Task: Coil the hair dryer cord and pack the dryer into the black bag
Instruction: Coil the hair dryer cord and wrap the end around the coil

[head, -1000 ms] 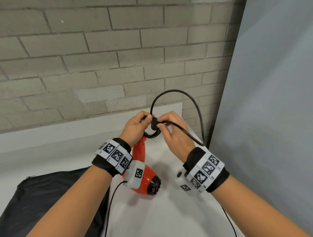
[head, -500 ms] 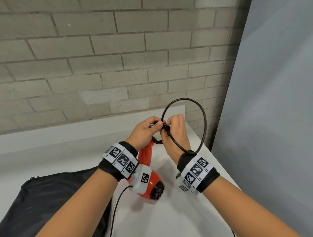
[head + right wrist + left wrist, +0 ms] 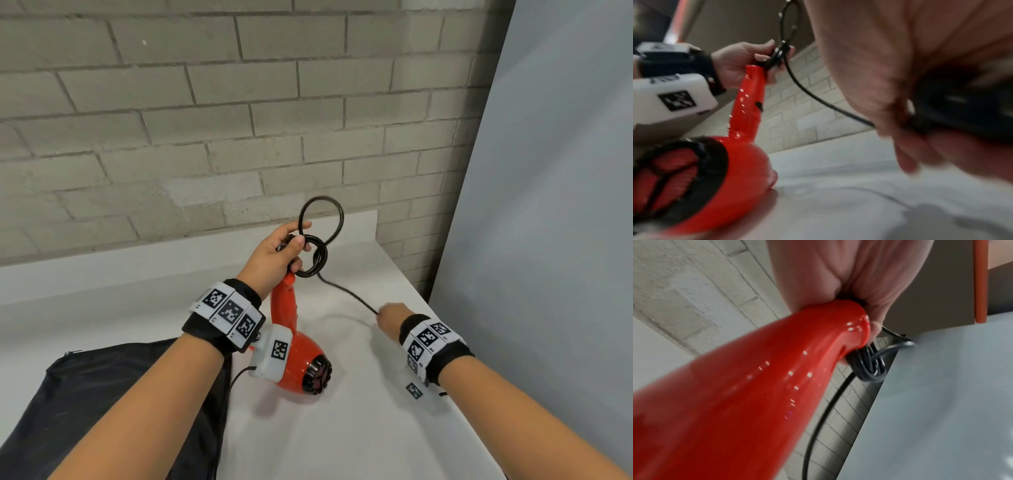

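The red hair dryer (image 3: 298, 363) stands on its body on the white table, handle (image 3: 777, 369) pointing up. My left hand (image 3: 284, 248) grips the handle's top together with several small loops of the black cord (image 3: 317, 255); one larger loop (image 3: 322, 216) rises above the fingers. From the loops the cord (image 3: 807, 92) runs down to the right into my right hand (image 3: 388, 318), which is low over the table and pinches the cord. The black bag (image 3: 102, 404) lies flat at the lower left, partly under my left forearm.
A brick wall (image 3: 205, 120) rises behind the white table (image 3: 342, 428). A grey panel (image 3: 548, 205) stands along the table's right edge, close to my right wrist. Thin black cables hang from both wrist cameras.
My right hand left the coil and slid down the cord to the lower right. The big loop shrank and now sits in my left hand's grip.
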A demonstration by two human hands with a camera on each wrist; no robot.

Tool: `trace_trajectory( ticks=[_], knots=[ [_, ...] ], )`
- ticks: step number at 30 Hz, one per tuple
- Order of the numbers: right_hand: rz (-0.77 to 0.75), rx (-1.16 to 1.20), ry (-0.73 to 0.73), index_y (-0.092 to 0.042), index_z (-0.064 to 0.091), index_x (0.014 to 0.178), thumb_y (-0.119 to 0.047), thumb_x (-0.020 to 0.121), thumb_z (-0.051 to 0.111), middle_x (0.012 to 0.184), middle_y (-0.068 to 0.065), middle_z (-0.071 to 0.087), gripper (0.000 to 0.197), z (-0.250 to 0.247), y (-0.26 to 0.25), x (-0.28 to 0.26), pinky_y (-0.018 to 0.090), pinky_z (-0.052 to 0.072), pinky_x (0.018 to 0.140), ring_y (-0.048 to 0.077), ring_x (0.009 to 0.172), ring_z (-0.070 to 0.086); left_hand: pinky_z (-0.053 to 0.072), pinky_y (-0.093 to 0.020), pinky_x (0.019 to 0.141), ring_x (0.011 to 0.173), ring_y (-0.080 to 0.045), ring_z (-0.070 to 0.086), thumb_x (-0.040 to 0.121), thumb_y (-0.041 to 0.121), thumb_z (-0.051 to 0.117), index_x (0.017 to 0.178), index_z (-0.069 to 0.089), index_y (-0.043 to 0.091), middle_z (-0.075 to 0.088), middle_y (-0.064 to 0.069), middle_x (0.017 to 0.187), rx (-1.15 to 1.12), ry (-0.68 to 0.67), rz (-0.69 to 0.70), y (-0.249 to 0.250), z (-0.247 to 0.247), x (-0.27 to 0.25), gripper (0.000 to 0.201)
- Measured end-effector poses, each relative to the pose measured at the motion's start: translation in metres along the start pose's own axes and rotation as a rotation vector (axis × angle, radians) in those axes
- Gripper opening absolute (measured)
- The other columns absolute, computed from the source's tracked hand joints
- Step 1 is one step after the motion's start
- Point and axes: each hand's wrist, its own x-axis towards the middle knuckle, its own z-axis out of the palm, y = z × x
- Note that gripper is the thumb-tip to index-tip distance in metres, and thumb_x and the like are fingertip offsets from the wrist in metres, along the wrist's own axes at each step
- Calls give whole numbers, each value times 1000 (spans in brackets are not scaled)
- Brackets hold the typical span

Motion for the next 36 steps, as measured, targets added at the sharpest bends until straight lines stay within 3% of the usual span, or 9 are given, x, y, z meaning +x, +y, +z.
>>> trace_trajectory(
  ticks=[4, 9, 12, 16, 21, 28, 31, 34, 36],
  knots=[
    [-60, -183, -104, -5, 48, 127, -16, 95, 39, 131, 16, 53, 35, -2, -4, -6, 30, 41, 97, 29, 121, 50, 41, -26, 57, 45, -3, 42, 93, 14, 44, 102, 58, 29, 58, 1, 81, 18, -43, 12, 0, 1, -2, 23],
    [-491, 382, 115, -22, 30, 140, -14, 92, 49, 134, 0, 46, 52, -30, -45, -33, 13, 33, 90, 15, 118, 47, 48, -28, 61, 45, -3, 47, 91, 12, 49, 98, 61, 26, 57, -2, 74, 35, -52, 38, -2, 11, 0, 20],
    [-659, 611, 185, -14, 54, 121, -10, 91, 51, 120, -3, 57, 31, -37, -70, -36, 9, 40, 83, 10, 106, 53, 45, -27, 62, 45, -5, 46, 91, 12, 49, 99, 63, 28, 46, -1, 58, 32, -59, 39, -1, 11, 0, 23],
    [-595, 640, 210, -6, 63, 91, -11, 93, 45, 90, 12, 66, 18, -32, -70, -35, 21, 45, 77, 20, 86, 60, 42, -31, 65, 45, -4, 41, 92, 9, 46, 103, 62, 25, 52, -4, 73, -20, -90, 25, 1, 7, -1, 25],
    [-443, 447, 261, -22, 54, 83, -12, 91, 42, 83, 5, 62, 18, -20, -52, -19, 33, 46, 76, 24, 78, 58, 47, -20, 53, 41, -5, 33, 93, 6, 41, 98, 61, 20, 62, 3, 68, -42, -148, 46, 12, -2, -5, 25],
    [-225, 292, 260, -19, 51, 75, -9, 87, 38, 94, 14, 68, 20, -10, -34, -4, 35, 49, 76, 33, 85, 61, 40, -15, 48, 39, -2, 29, 96, 6, 32, 82, 56, 15, 55, 15, 52, -25, -134, 83, 17, -4, -4, 30],
    [-231, 283, 186, -16, 56, 89, -7, 90, 40, 108, 15, 66, 18, -12, -37, -4, 34, 48, 81, 29, 89, 59, 37, -14, 48, 39, -2, 27, 97, 7, 30, 80, 53, 15, 53, 15, 49, 9, -150, 82, 18, 2, -5, 30],
    [-492, 376, 50, -19, 46, 130, -10, 92, 46, 136, -1, 50, 39, -20, -47, -19, 26, 35, 101, 13, 120, 47, 35, -16, 50, 40, -2, 27, 97, 7, 30, 81, 53, 16, 53, 16, 48, 63, -156, 114, 18, 5, -5, 29],
    [-647, 453, 6, -18, 45, 131, -13, 94, 45, 131, -8, 46, 37, -27, -58, -33, 20, 33, 101, 3, 118, 40, 34, -17, 50, 40, -2, 27, 97, 8, 31, 82, 53, 17, 53, 16, 48, 80, -159, 117, 18, 6, -4, 28]
  ],
)
